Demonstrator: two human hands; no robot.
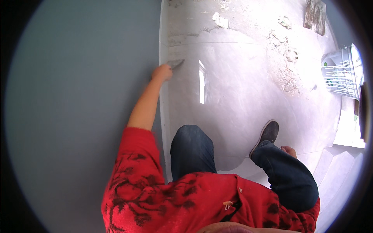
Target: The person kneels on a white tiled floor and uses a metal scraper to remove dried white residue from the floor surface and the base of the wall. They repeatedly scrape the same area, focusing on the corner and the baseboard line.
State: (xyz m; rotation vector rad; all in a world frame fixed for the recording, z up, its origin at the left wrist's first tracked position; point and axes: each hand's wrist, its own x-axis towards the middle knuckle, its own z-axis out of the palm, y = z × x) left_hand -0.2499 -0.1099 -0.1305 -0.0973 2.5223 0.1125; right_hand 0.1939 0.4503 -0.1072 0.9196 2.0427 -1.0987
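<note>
My left hand [162, 72] is shut on a scraper [176, 63], low beside the grey wall [87, 87]. The scraper's flat blade lies at the pale floor [233, 75], just right of the light skirting [164, 110] along the wall's foot. My right hand [289, 151] shows only in part beyond my right knee, near my dark shoe; its fingers look curled, and the leg hides the rest, so whether it holds anything cannot be told.
Crumbled dirt and plaster residue [287, 72] mark the floor ahead and to the right. A white lump [220, 21] lies at the top. A stained board [315, 16] is at upper right, above a paint-streaked bucket [341, 72]. Steps [335, 169] run along the lower right.
</note>
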